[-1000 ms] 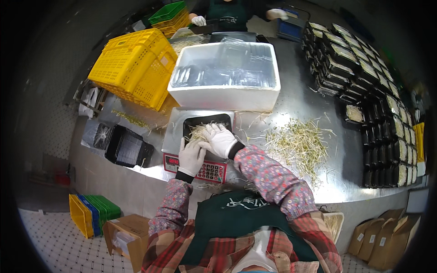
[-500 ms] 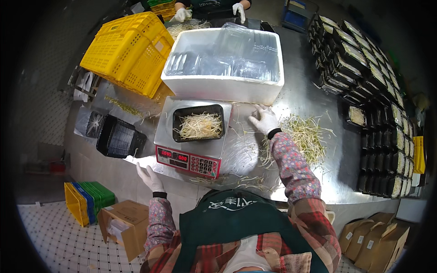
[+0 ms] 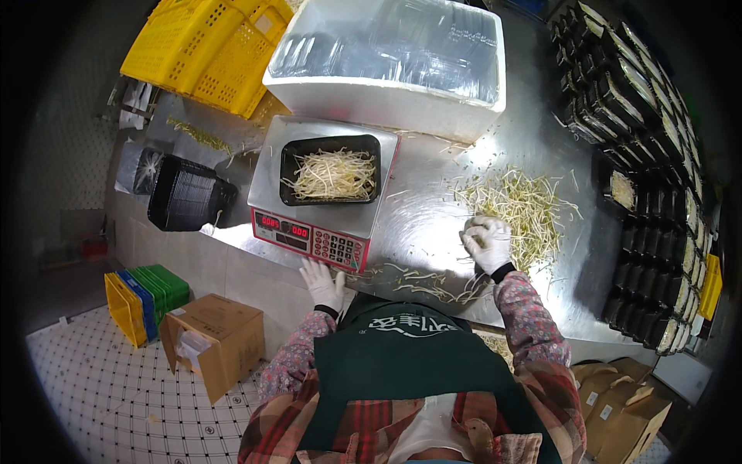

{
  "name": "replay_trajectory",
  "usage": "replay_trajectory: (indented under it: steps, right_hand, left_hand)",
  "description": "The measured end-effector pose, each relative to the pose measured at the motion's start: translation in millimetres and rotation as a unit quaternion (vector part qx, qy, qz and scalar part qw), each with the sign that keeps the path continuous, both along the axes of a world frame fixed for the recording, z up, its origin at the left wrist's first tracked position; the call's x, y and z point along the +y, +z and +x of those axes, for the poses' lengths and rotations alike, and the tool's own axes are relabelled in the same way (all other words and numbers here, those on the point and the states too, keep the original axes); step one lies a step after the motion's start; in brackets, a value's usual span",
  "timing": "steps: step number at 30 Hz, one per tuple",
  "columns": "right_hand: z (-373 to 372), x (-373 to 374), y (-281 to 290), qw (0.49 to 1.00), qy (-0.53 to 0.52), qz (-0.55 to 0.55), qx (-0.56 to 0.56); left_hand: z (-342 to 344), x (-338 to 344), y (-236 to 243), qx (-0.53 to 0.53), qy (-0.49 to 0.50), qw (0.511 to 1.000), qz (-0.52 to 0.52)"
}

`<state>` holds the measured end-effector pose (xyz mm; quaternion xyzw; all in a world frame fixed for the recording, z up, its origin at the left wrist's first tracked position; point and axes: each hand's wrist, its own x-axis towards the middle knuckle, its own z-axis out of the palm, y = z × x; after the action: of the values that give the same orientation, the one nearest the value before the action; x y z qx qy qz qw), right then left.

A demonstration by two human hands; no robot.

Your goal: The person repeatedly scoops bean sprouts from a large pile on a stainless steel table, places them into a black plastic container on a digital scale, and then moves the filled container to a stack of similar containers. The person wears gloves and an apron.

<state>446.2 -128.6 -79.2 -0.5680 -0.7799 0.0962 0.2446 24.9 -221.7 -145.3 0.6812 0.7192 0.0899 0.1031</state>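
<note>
A black plastic tray (image 3: 289, 166) with pale bean sprouts (image 3: 334, 175) in it sits on the steel plate of a red-edged digital scale (image 3: 261, 182). Just in front of the scale's keypad, my gloved left hand (image 3: 323, 286) is open, fingers spread, holding nothing. On the right, a loose heap of bean sprouts (image 3: 529, 213) lies on the steel table (image 3: 417, 182). My gloved right hand (image 3: 488, 243) is at the heap's near left edge with its fingers curled in; whatever they hold is hidden. Stray sprouts lie along the table's front edge.
Behind the scale stands a white foam box (image 3: 386, 100) of clear plastic lids, beside a yellow crate (image 3: 205, 58). Nested black trays (image 3: 185, 193) are left of the scale. Filled trays (image 3: 653, 224) are stacked at right. Cardboard boxes (image 3: 220, 332) stand on the floor.
My right hand has come back from near the foam box to the sprout heap, its fingers now curled. The left hand has shifted right to the scale's front. The view has tilted downward.
</note>
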Motion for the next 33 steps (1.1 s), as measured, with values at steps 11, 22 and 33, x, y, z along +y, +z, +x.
replay_trajectory:
  steps: [11,22,33]
  right_hand:
    - [-51,-42,11,0.985,0.008,-0.043,0.169]
    - [79,-108,9,0.948,-0.259,0.011,0.185]
    - [244,-165,-57,0.793,-0.602,0.073,0.060]
  left_hand:
    - [175,42,49,-0.053,-0.248,0.964,-0.086]
    - [189,133,18,-0.104,-0.023,0.994,-0.011]
    - [273,137,19,-0.254,-0.255,0.929,0.082]
